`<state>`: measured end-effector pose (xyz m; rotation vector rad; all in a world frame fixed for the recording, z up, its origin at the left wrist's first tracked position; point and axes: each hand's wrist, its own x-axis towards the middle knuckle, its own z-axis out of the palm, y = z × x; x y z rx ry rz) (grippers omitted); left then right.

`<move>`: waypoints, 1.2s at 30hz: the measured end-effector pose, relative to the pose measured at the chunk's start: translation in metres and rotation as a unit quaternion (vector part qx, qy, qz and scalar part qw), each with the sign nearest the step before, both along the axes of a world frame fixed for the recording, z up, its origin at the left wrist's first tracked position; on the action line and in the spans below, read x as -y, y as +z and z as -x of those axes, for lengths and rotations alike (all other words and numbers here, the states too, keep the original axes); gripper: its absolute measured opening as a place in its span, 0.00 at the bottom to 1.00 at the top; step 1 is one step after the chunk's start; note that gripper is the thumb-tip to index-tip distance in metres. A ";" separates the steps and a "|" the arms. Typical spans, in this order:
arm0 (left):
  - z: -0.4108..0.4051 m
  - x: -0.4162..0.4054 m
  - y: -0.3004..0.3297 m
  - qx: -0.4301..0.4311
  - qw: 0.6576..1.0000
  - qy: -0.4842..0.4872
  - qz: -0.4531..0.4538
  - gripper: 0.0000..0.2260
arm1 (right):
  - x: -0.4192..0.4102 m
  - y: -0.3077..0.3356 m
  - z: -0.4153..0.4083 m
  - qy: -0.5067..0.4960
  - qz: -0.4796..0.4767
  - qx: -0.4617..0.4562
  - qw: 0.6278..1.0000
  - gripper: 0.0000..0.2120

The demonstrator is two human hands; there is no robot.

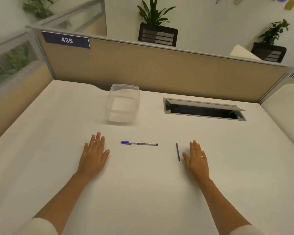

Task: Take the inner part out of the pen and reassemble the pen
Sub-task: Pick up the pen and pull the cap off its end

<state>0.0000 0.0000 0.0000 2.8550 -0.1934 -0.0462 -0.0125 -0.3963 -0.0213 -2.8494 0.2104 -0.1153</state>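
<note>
A pen [139,143] with a blue cap at its left end and a pale barrel lies crosswise on the white desk [143,184], between my hands. A thin dark inner part [177,151] lies apart from it to the right, pointing away from me, just left of my right hand. My left hand [94,154] rests flat on the desk, palm down, left of the pen and not touching it. My right hand [196,157] also lies flat, fingers spread slightly, with a ring on one finger. Neither hand holds anything.
A clear plastic container [123,103] stands behind the pen near the beige partition [159,70]. An open cable hatch [204,110] is set into the desk at the back right. Potted plants [157,31] sit on top of the partition.
</note>
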 end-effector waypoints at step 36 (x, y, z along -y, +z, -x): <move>0.004 -0.006 -0.028 0.008 1.000 0.026 0.014 0.30 | -0.104 -0.006 -0.050 0.059 -0.194 0.094 0.975 0.04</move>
